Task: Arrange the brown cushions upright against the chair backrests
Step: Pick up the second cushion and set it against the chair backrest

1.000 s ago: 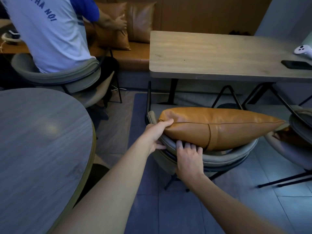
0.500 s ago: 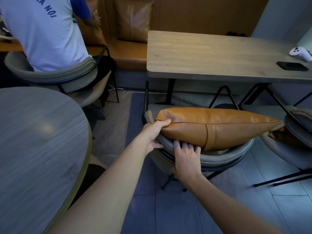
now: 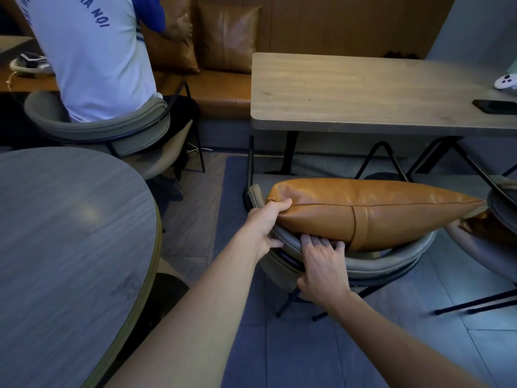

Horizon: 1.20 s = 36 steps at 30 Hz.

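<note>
A brown cushion (image 3: 391, 217) against the chair backrest (image 3: 391, 261), left hand (image 3: 263, 228) pinching its left corner, right hand (image 3: 321, 264) gripping the backrest's top edge.

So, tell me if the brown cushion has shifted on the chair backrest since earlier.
No. The brown cushion lies where it did along the grey backrest, left corner over its left end.
</note>
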Each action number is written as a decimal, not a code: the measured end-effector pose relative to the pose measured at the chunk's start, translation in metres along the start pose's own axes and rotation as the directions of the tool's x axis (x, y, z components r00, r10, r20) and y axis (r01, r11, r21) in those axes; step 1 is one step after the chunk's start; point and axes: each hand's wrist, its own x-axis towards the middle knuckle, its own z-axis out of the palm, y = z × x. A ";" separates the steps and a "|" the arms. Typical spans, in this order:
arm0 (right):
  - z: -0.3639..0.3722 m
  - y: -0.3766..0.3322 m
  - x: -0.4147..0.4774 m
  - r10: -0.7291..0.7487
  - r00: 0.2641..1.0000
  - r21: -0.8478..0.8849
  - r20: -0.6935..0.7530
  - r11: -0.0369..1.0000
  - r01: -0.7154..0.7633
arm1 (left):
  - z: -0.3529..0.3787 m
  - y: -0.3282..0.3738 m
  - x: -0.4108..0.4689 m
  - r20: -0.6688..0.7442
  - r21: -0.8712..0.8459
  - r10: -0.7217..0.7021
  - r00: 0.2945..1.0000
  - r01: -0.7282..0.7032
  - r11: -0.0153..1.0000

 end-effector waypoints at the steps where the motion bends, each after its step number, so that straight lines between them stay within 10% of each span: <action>1: 0.000 0.001 0.000 -0.006 1.000 0.000 -0.007 1.000 0.006 | 0.000 -0.001 0.000 -0.002 -0.002 0.000 1.000 0.000 1.000; 31: -0.021 0.024 0.004 -0.120 0.962 -0.006 0.244 0.992 0.125 | 0.012 -0.019 -0.001 -0.099 0.149 0.093 0.991 -0.077 0.986; 34: -0.026 0.035 0.003 -0.139 0.935 0.125 0.327 0.987 0.103 | 0.007 -0.042 -0.015 -0.049 0.532 0.257 0.965 -0.193 0.825; 36: -0.030 0.050 0.001 -0.134 0.911 0.239 0.390 0.970 0.040 | 0.001 -0.055 -0.028 0.102 0.818 0.210 0.972 -0.203 0.538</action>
